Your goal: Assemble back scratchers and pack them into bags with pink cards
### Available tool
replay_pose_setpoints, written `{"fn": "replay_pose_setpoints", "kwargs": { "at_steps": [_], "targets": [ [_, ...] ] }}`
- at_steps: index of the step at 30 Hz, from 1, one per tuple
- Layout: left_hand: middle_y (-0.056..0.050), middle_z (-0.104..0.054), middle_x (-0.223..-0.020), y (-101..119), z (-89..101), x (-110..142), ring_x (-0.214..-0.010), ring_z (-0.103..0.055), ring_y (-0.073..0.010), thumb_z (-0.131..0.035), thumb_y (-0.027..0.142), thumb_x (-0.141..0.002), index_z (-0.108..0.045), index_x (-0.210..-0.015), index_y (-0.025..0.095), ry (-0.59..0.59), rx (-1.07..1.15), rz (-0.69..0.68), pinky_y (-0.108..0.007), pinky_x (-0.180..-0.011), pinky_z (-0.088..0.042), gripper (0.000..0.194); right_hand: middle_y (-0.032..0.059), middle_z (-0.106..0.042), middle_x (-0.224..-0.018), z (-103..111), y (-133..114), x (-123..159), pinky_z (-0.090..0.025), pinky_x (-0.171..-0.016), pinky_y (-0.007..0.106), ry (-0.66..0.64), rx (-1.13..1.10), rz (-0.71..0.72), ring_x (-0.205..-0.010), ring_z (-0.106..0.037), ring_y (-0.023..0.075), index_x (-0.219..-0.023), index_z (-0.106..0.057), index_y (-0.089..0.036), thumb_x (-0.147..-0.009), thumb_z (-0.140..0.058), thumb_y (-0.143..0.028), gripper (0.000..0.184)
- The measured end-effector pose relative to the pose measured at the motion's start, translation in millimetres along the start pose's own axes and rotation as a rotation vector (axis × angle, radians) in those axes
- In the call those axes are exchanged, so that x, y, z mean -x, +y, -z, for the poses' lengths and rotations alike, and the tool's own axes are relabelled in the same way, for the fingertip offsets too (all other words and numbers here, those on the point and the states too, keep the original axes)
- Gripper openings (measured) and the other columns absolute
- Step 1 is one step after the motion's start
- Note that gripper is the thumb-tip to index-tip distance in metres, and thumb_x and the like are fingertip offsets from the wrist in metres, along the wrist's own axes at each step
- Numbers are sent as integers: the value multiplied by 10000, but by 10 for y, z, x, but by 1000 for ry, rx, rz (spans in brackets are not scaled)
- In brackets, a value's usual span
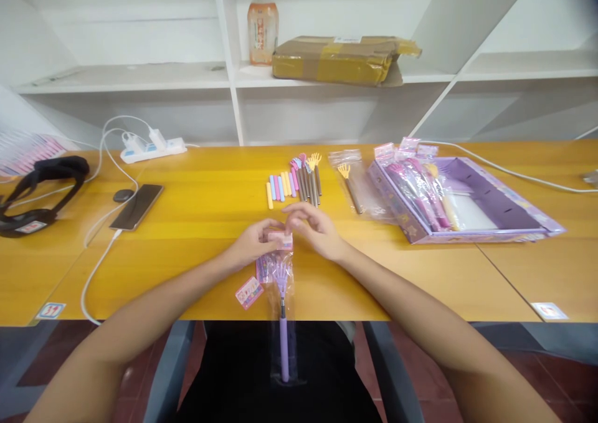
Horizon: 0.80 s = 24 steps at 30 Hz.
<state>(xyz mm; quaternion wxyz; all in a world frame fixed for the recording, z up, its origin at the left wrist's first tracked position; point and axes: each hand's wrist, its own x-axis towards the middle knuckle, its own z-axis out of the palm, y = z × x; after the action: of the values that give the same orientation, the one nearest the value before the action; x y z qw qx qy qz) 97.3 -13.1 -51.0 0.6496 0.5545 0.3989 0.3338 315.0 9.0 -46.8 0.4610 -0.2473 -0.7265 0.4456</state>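
The left hand (259, 242) has thumb and fingers clamped on the pink header card (283, 242) of a clear sleeve. The right hand (317, 230) is bent close beside it, at 1 o'clock of the card; whether its fingertips grip anything cannot be told. Inside the sleeve, at 6 o'clock, lies a purple scratcher (284, 348), claw towards the hands, handle reaching past the table edge over the lap.

Assessment: light; film soft and slippery; shaft likely stiff; claw tines thin, probably the weakest part. Recommended hold: the thick handle through the film, with the card as second point. The overhanging end could drag the piece down.

Surroundings: a loose card (249, 293) at 7 o'clock, near the sleeve; short coloured tubes (280, 187) at 12; grouped scratchers with metal shafts (309, 183) at 1; a yellow-clawed scratcher (352, 189) at 2, beside clear bags (378, 206); a purple tray (476, 237) at 3, holding bagged pieces. The phone (140, 206), cable attached, lies at 9. Nearest potential obstruction: the printed packets (263, 270), partly under the sleeve.
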Motion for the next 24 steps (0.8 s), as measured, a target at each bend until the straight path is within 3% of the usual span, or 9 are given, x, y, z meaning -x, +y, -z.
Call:
{"fn": "replay_pose_setpoints", "kwargs": {
  "at_steps": [2,4,8,12,17,24],
  "targets": [
    [-86,-751,-1025,6,21,6,-872,-741,-209,-906,375,-767,-620,-1218,154,-14,-73,-20,-367,-831,-592,578,-10,-660,-763,17,7,3,-540,-878,390,-86,-50,-40,-788,-675,189,-1350,-577,-227,-1099,-505,-482,365],
    [-103,-755,-1085,14,35,14,-939,-745,-220,-918,383,-758,-632,-1236,149,-26,-125,-47,-368,-873,-585,604,-18,-638,-786,15,21,-2,-525,-888,379,-54,2,-27,-801,-654,180,-1374,-555,-231,-1076,-567,-451,371],
    [-127,-758,-1140,22,54,23,-1001,-761,-244,-798,479,-896,-626,-1287,151,-56,-65,-48,-397,-911,-594,539,-7,-586,-895,-12,45,-17,-494,-831,333,6,170,62,-835,-596,164,-1384,-548,-241,-980,-711,-335,446],
    [-115,-774,-1106,9,75,17,-997,-779,-249,-795,451,-912,-612,-1303,174,-123,-41,-46,-412,-934,-604,513,-31,-533,-840,27,45,-11,-440,-664,275,-142,211,-56,-714,-520,133,-1395,-547,-211,-975,-689,-333,460],
    [-134,-780,-1132,19,96,20,-971,-795,-260,-798,440,-920,-520,-1413,194,-183,-65,-38,-406,-894,-619,618,-20,-621,-829,80,41,21,-476,-650,267,-355,48,-274,-709,-569,138,-1437,-517,-184,-977,-685,-408,539],
    [-106,-782,-1006,86,157,26,-869,-784,-232,-836,387,-881,-570,-1385,167,-313,-104,14,-350,-797,-611,611,60,-690,-1135,51,41,39,-568,-761,279,-520,-211,-341,-859,-650,139,-1558,-411,-213,-895,-751,-286,748]
  ]
}}
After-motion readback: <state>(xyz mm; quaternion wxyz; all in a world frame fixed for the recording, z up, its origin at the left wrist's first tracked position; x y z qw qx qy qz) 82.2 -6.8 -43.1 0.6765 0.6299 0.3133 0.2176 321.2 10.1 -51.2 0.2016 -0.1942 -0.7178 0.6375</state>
